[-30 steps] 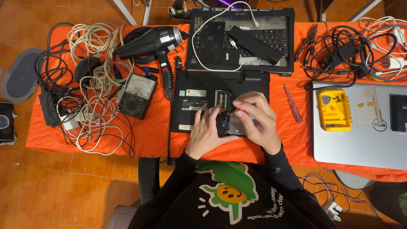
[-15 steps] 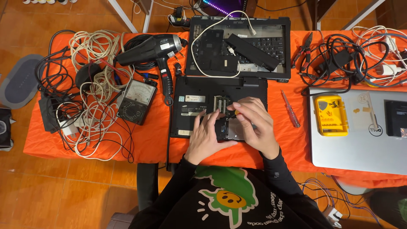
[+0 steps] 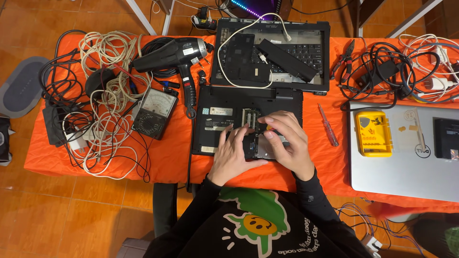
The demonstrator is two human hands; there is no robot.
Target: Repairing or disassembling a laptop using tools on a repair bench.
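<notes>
A black laptop (image 3: pixel 224 102) lies bottom-up on the orange table cover (image 3: pixel 172 153), with an open bay near its front edge. My left hand (image 3: pixel 233 155) lies flat on it, fingers spread and reaching toward the green memory sticks (image 3: pixel 249 118). My right hand (image 3: pixel 289 143) curls over a silver drive (image 3: pixel 267 150) that sits in the bay between both hands. Its fingertips are bent down at the drive's far edge. Most of the drive is hidden under my hands.
Behind the laptop lies a second dismantled laptop (image 3: pixel 306 52) with a white cable and a loose black bar. A screwdriver (image 3: pixel 328 125), a silver laptop (image 3: pixel 406 162) and a yellow case (image 3: pixel 374 134) are to the right. A meter (image 3: pixel 154 113), a hair dryer (image 3: pixel 172 55) and cable tangles (image 3: pixel 103 110) lie left.
Both hands stay over the open bay. My left fingers have stretched a little further toward the memory sticks, and the dark part between my hands now sits lower in the bay.
</notes>
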